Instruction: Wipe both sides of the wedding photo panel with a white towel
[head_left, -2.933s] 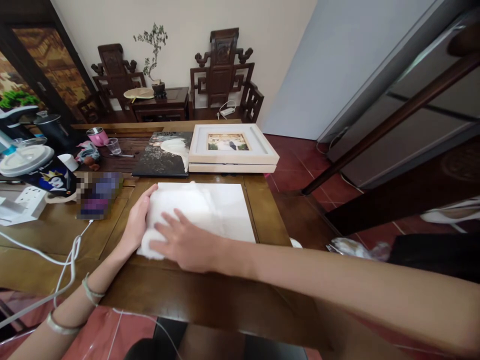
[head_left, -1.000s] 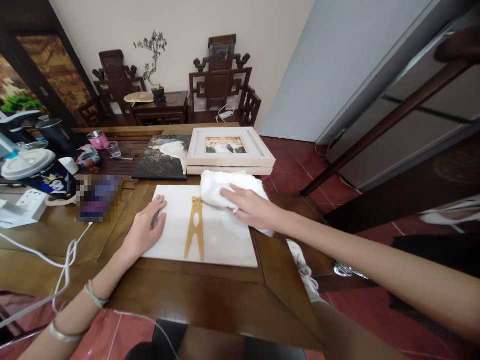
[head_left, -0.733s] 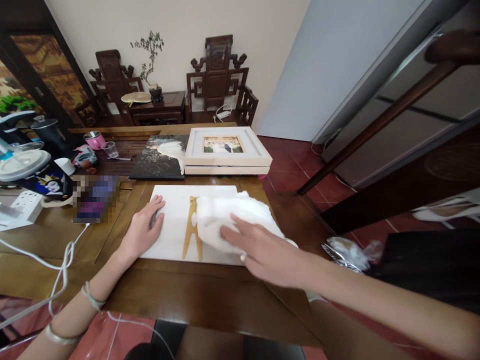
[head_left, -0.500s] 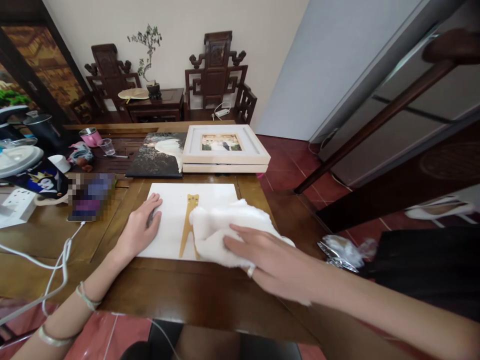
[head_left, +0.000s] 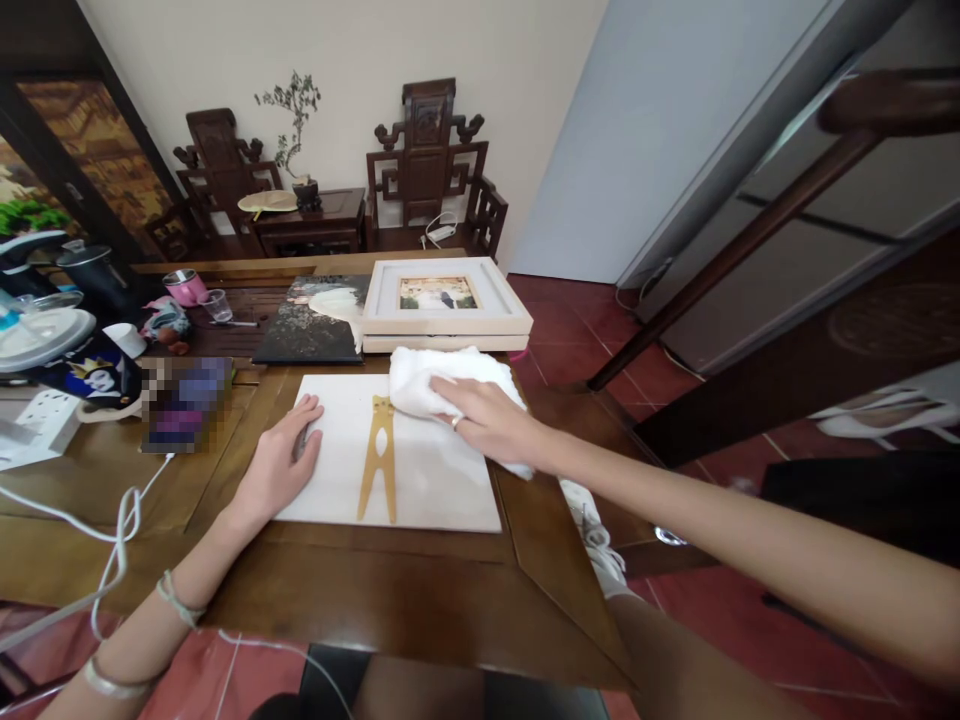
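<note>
A white rectangular board [head_left: 435, 480] lies flat on the wooden table [head_left: 420, 590], with a gold A-shaped stand piece [head_left: 377, 458] down its middle. My left hand [head_left: 279, 462] presses flat on the board's left edge, fingers apart. My right hand [head_left: 484, 420] lies palm-down on a bunched white cloth [head_left: 420, 375] at the board's far right corner, pressing it against the surface. The cloth hangs a little past the board's right edge.
Behind the board sit a cream picture frame [head_left: 445, 306] stacked on another and a dark photo print [head_left: 315, 320]. At the left are a pink cup [head_left: 184, 287], a small glass [head_left: 218, 305], a power strip [head_left: 34, 428] and white cables [head_left: 112, 540]. Carved chairs [head_left: 431, 165] stand behind.
My right hand has swept the cloth from the board's near right side back up to its far right corner. The left hand has stayed on the left edge.
</note>
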